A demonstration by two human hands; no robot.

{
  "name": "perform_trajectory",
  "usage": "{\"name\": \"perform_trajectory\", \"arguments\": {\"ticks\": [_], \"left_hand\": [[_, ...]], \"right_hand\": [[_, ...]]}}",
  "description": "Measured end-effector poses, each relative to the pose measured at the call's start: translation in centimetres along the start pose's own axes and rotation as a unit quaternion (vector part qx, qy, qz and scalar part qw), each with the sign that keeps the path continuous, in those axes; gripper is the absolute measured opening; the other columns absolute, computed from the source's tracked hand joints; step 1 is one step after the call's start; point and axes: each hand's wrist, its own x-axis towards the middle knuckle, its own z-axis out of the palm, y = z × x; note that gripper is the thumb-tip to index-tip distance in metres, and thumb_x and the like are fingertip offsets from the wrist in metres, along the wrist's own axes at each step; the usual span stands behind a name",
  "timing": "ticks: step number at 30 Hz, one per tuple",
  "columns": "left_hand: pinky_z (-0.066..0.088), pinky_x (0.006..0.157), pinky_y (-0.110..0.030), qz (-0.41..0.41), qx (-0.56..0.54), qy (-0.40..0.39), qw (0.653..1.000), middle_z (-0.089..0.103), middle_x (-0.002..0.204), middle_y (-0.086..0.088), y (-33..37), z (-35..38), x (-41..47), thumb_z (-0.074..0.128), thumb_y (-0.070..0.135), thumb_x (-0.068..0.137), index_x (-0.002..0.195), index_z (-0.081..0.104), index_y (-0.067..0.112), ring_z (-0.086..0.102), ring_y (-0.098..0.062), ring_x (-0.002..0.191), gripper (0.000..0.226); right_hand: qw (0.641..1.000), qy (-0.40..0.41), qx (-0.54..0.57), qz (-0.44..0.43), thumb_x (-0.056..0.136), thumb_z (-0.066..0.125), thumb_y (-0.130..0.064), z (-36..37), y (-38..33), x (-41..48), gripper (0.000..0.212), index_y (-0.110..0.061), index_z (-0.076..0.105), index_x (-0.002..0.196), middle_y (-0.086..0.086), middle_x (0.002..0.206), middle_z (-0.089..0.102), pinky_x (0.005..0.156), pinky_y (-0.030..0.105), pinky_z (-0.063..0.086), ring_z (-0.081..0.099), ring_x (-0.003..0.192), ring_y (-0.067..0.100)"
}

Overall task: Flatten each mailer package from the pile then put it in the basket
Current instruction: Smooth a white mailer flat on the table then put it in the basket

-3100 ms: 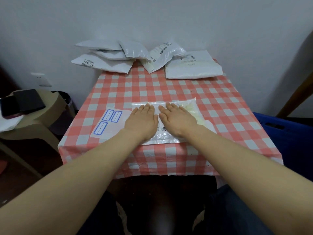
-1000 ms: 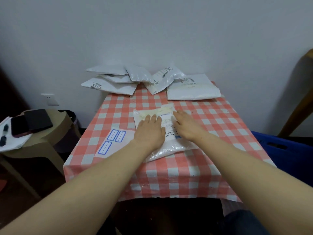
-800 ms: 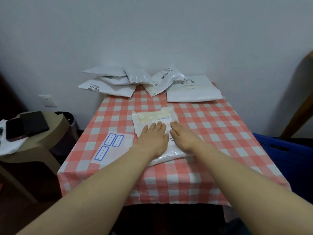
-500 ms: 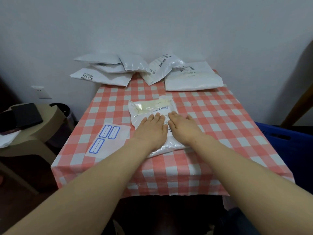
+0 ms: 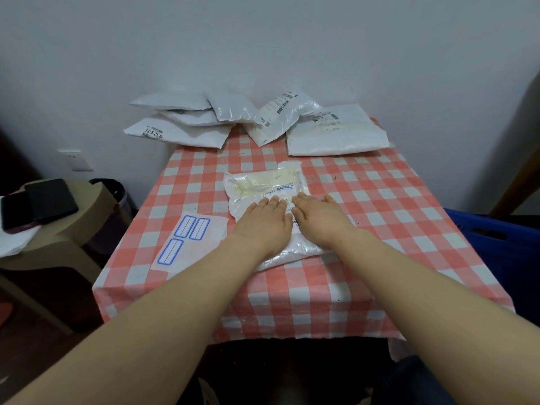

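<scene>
The left hand (image 5: 263,223) and the right hand (image 5: 318,220) are laid palm-down, side by side and almost touching, on the near half of a clear plastic mailer (image 5: 263,182). The fingers are kept straight and nothing is gripped. The palms are presumably spread flat so that trapped air is pushed out and the package is pressed thin. The mailer is seen mid-table on the checked tablecloth (image 5: 380,206), lying lengthwise away from the person. It is glossy and wrinkled, with pale contents and a printed label at the fingertips, and its far half looks slightly puffed. The pile of white mailers (image 5: 336,133) is left along the far edge. A blue basket (image 5: 496,238) is partly seen to the right.
</scene>
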Motion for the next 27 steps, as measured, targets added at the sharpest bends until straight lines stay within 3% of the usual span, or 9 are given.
{"name": "perform_trajectory", "arguments": {"ticks": [24,27], "left_hand": [[0.007,0.119,-0.033,0.009,-0.001,-0.008,1.000,0.012,0.159,-0.004,-0.1,-0.6,0.1,0.016,0.034,0.103,0.151,0.016,0.013,0.009,-0.020,0.147,0.052],[0.010,0.118,-0.034,0.016,-0.032,-0.040,0.999,0.015,0.158,-0.006,-0.1,-0.9,0.1,0.017,0.034,0.103,0.151,0.020,0.013,0.011,-0.021,0.146,0.052]], "right_hand": [[1.000,0.000,-0.025,-0.003,0.104,0.019,-0.027,-0.9,-0.5,-0.3,0.045,-0.017,0.037,0.143,0.001,0.155,0.028,0.117,0.041,-0.004,0.028,0.141,0.016],[0.998,-0.016,0.067,0.003,0.103,0.023,-0.026,-1.1,-0.2,-0.5,0.039,-0.015,0.049,0.130,0.003,0.141,0.047,0.116,0.040,0.010,0.039,0.132,0.020]]}}
